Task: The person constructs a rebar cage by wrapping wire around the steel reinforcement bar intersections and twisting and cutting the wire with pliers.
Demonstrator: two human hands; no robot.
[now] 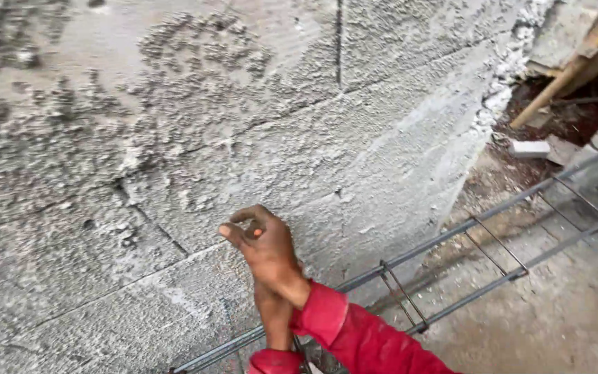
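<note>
A rough, pitted concrete wall fills the left; before it the right hand curls loosely, holding nothing, crossing the mostly hidden left hand over a ribbed steel rebar cage whose long axis runs from near left to far right

Both arms wear bright red long sleeves with snug cuffs; the hands are bare, no gloves.

Single head-worn view, no second view to share with, tilted down and forward, very close to rough concrete wall filling left and centre of frame, hands low centre, rebar cage and ground running to right edge
</note>
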